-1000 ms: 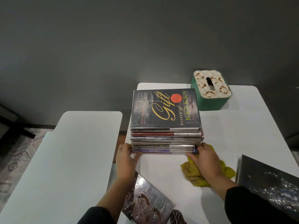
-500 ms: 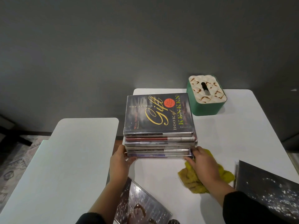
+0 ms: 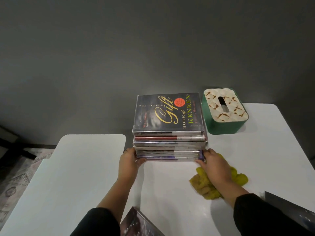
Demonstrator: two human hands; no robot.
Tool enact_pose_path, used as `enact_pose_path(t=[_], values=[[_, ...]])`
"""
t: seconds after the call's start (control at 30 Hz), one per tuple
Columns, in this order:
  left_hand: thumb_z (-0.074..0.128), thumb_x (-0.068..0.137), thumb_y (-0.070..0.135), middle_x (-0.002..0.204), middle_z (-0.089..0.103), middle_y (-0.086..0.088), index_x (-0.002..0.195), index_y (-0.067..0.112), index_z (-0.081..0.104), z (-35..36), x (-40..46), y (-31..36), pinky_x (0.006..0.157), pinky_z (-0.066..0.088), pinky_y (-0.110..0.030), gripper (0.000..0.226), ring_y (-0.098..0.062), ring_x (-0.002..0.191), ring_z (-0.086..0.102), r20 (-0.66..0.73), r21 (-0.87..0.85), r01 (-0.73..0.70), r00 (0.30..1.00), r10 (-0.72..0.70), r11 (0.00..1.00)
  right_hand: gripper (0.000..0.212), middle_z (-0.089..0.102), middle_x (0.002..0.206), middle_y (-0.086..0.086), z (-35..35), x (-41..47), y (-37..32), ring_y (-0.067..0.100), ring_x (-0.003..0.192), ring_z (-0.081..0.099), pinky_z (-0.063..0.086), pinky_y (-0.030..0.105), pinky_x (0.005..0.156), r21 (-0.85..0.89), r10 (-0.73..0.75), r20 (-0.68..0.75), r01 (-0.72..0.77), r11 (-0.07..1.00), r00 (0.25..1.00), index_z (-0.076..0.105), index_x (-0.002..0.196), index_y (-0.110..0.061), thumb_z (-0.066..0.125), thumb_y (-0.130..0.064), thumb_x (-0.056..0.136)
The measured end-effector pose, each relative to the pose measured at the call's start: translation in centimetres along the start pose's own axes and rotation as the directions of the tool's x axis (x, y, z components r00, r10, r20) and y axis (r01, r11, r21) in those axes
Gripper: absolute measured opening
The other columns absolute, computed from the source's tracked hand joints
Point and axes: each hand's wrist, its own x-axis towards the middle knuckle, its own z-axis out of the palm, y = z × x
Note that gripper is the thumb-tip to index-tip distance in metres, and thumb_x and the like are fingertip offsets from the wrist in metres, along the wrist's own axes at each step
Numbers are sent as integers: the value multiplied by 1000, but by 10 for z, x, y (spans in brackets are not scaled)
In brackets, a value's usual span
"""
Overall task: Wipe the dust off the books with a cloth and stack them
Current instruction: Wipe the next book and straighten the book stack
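**Squaring the stack**

The stack of books (image 3: pixel 168 132) stands on the tabletop (image 3: pixel 265 150) beside the tissue box (image 3: pixel 223 111). Left hand (image 3: pixel 129 160) and right hand (image 3: pixel 214 166) press its lower corners, fingers curled round them. The cloth (image 3: pixel 204 186) lies under the right hand. Two books (image 3: pixel 138 225) (image 3: pixel 286 208) nearer than the stack likely await wiping next.

Stack of books (image 3: pixel 169 143) on the white table (image 3: pixel 265 150) — top cover reading "The Little Gift Book of KenKen". Left hand (image 3: pixel 130 161) gripping the stack's lower left corner, right hand (image 3: pixel 215 165) gripping its lower right corner, resting over a crumpled yellow cloth (image 3: pixel 204 186). Green tissue box (image 3: pixel 225 111) just right of the stack, near the wall. Second white table (image 3: pixel 68 176) at left. Two more dark books at the bottom edge — one centre (image 3: pixel 138 225), one right (image 3: pixel 289 210).
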Motion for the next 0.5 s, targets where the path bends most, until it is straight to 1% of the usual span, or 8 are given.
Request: enact_pose_path(t=[0.03, 0.07, 0.2, 0.33, 0.4, 0.5], values=[[79, 74, 9, 95, 68, -6, 102, 13, 62, 1, 7, 0, 77, 54, -33, 33, -23, 81, 65, -2, 21, -5, 1000, 5, 1000, 34, 59, 109, 2, -1, 6, 0, 18, 93, 58, 45, 25, 73, -2, 3, -3, -3, 1000, 1000, 57, 118, -17, 54, -37, 91], [80, 73, 9, 94, 68, -9, 101, 12, 63, 3, 14, 0, 77, 54, -37, 32, -25, 81, 65, -5, 36, -7, 1000, 7, 999, 34, 59, 109, 2, -1, 11, -1, 18, 93, 58, 44, 25, 73, -7, 5, -5, -5, 1000, 1000, 57, 118, -17, 54, -37, 92], [80, 73, 9, 93, 68, -12, 99, 7, 67, 7, 36, 1, 72, 47, -27, 29, -24, 78, 62, 0, 70, -11, 1000, 11, 997, 34, 59, 108, 2, -2, 31, 0, 19, 92, 58, 47, 27, 74, -17, 14, -7, -14, 1000, 1000, 57, 117, -16, 54, -38, 91], [80, 72, 11, 94, 69, -15, 100, 6, 69, 10, 49, 1, 74, 49, -29, 30, -28, 80, 64, 5, 95, -24, 1000, 23, 995, 35, 59, 110, 3, -4, 44, -1, 19, 94, 58, 46, 27, 76, -32, 31, -5, -31, 999, 999, 56, 119, -17, 54, -38, 92], [80, 73, 11, 95, 68, -16, 101, 5, 69, 11, 53, 2, 75, 48, -29, 31, -29, 82, 63, 7, 105, -22, 1000, 21, 994, 35, 59, 111, 4, -4, 47, -2, 20, 95, 58, 44, 27, 76, -34, 38, -8, -38, 999, 999, 57, 119, -16, 53, -38, 92], [78, 75, 12, 98, 68, -16, 104, 5, 68, 11, 56, 3, 73, 43, -26, 31, -29, 84, 63, 5, 117, -19, 1000, 18, 993, 36, 59, 112, 4, -4, 50, -2, 20, 95, 58, 44, 27, 74, -44, 43, -15, -43, 998, 999, 56, 121, -16, 53, -38, 92]])
